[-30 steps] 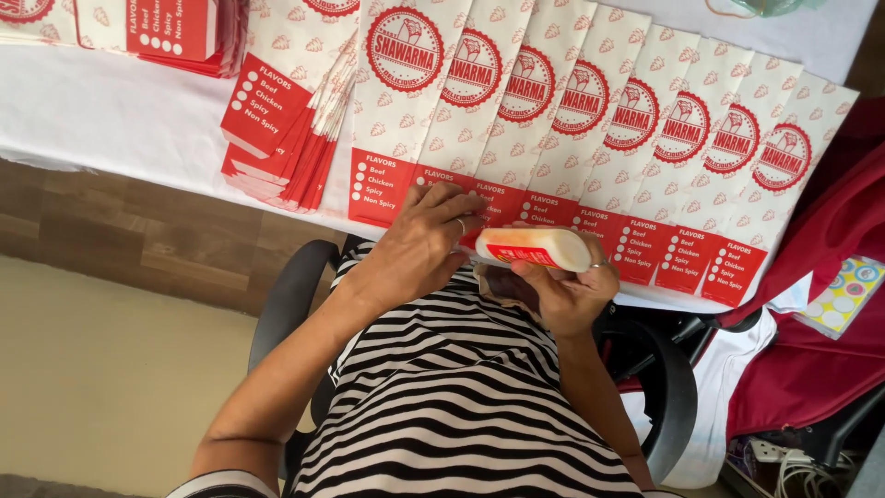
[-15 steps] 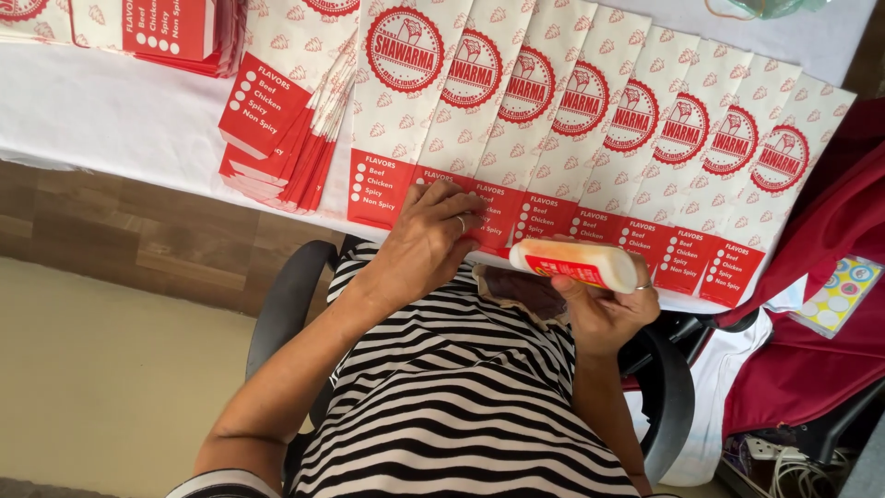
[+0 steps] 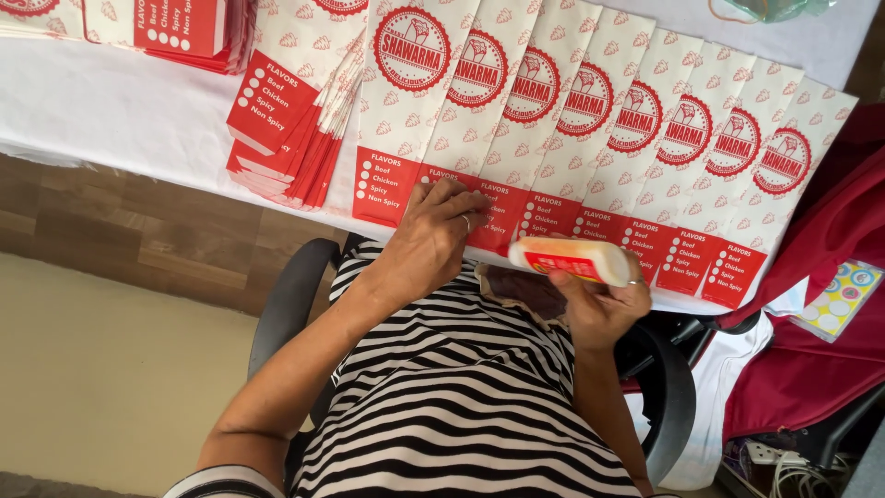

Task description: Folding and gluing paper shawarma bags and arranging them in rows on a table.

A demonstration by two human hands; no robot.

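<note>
A white-covered tabletop (image 3: 111, 101) carries a fanned row of long white paper sleeves with red round emblems and red bottom flaps (image 3: 590, 120), overlapping like shingles, their flaps hanging near the front edge. A second stack of the same sleeves (image 3: 286, 138) lies to the left. The left hand (image 3: 433, 242) presses flat, fingers spread, on the red flaps. The right hand (image 3: 599, 309) is clamped around a white plastic glue bottle with a red label (image 3: 572, 261), held sideways just below the flaps. The sleeves look thin, light and easily creased, best pinned flat; the bottle looks light, smooth and squeezable, best gripped mid-body.
</note>
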